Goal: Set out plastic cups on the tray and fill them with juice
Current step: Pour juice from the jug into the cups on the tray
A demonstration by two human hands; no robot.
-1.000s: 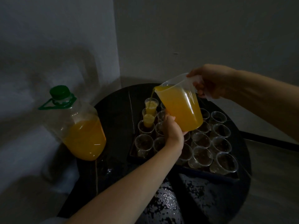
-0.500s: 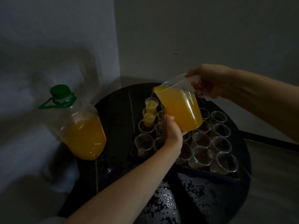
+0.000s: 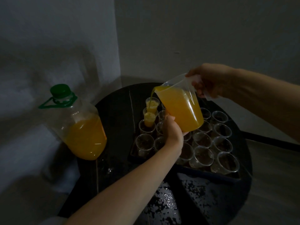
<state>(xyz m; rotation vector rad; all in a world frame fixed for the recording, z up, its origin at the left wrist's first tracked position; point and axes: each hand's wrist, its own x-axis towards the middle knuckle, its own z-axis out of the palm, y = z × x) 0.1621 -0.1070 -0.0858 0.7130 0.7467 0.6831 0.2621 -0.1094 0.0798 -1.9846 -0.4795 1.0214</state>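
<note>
Right hand (image 3: 209, 82), fingers curled round the jug (image 3: 180, 109) handle; left hand (image 3: 172, 132) cups its base. Spout points frame-left, stream entering farthest cup (image 3: 152, 103) of the tray (image 3: 211, 174); empty cups lie lower in frame.

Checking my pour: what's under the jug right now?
The left hand holds the jug from below; empty cups on the tray show around it. Cups directly beneath are covered.

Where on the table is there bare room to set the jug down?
Bare tabletop lies between the bottle and the left edge of the tray. The tray, under the jug, is packed with cups, with no gap there.
</note>
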